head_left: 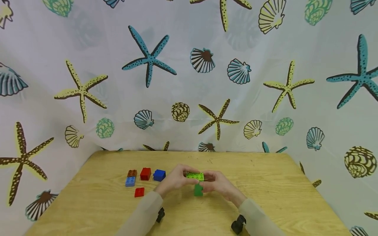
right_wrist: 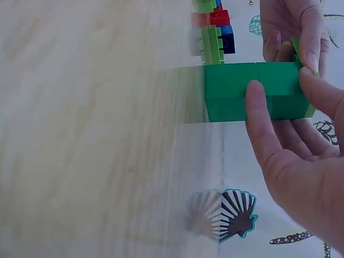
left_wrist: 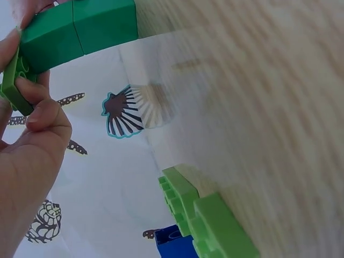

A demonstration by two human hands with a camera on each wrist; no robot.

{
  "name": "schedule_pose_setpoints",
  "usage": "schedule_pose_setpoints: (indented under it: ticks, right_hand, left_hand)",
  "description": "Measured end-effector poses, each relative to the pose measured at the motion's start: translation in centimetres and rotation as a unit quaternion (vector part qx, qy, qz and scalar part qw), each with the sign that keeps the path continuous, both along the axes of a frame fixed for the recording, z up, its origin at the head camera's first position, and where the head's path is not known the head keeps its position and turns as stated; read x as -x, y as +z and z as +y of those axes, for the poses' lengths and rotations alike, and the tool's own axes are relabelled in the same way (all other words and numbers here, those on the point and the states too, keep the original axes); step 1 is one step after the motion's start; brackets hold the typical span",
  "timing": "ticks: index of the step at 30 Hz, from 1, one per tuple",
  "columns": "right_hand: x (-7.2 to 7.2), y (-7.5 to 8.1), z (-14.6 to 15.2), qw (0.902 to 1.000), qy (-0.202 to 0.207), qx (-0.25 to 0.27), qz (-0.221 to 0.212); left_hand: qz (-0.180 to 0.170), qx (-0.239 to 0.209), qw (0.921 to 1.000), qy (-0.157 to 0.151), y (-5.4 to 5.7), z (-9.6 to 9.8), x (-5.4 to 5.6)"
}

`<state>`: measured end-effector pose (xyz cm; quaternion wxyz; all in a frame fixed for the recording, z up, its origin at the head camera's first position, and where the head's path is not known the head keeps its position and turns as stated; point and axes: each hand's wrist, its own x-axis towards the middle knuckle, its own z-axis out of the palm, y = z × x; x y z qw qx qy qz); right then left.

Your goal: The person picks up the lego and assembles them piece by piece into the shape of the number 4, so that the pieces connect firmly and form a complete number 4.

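Observation:
Two dark green bricks (right_wrist: 231, 92) stand stacked upright on the table, with a light green brick (head_left: 195, 176) lying flat across their top. My left hand (head_left: 176, 178) pinches the light green brick by its left part, which overhangs the stack. From the other side my right hand (head_left: 220, 185) holds the top of the stack. In the right wrist view, its index finger (right_wrist: 258, 110) lies along the dark green side and its thumb reaches the light green brick. Whether the light green brick is fully pressed down cannot be told.
Left on the wooden table (head_left: 265, 190) are a brown brick (head_left: 132, 173), a light blue brick (head_left: 130, 181), a red brick (head_left: 145, 174), a dark blue brick (head_left: 159, 175) and a flat red piece (head_left: 139, 192). More light green bricks (left_wrist: 223, 226) appear in the left wrist view. A patterned curtain (head_left: 183, 82) hangs behind.

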<state>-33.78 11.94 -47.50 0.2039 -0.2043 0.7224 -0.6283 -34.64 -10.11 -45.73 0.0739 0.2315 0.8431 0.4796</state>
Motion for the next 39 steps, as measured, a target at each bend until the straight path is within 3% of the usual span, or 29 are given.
schedule_pose_setpoints:
  ticks: [8, 19, 28, 39]
  right_hand:
    - [-0.2, 0.2, -0.2, 0.9998, 0.012, 0.013, -0.006]
    - [-0.6, 1.1, -1.4, 0.9982, -0.056, 0.005, -0.018]
    - [-1.0, 1.1, -1.3, 0.9982, -0.056, 0.012, -0.019]
    - [-0.8, 1.2, -1.1, 0.9979, -0.062, -0.015, 0.003]
  left_hand:
    - [0.013, -0.014, 0.9997, -0.015, 0.0, -0.3, -0.1]
    - [-0.004, -0.016, 0.9998, -0.013, 0.0, -0.4, 0.2]
    - [-0.029, -0.028, 0.9985, -0.037, 0.1, -1.6, 0.5]
    - [-0.05, -0.061, 0.9963, 0.033, 0.0, -5.1, 1.3]
